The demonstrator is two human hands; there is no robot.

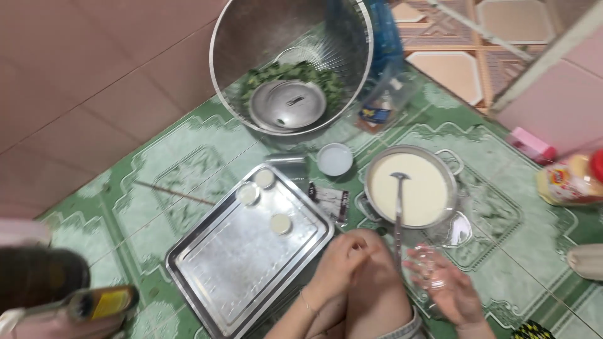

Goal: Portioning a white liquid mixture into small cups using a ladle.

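Observation:
My right hand [449, 289] holds a small clear glass cup [426, 263] low at the right, just below a metal pot [449, 164] of creamy white liquid with a ladle [398, 201] standing in it. My left hand [342, 260] rests loosely closed on my knee beside the ladle's handle; nothing shows in it. To the left lies a steel tray [239, 263] carrying three small filled cups [264, 178] near its far corner.
A big steel basin [251, 37] with green leaves and a pot lid [289, 103] stands at the back. A small white cup [334, 158], a dark packet [330, 202], a yellow bottle [568, 179], a pink box [531, 144] and a dark bottle [75, 301] lie on the green floor tiles.

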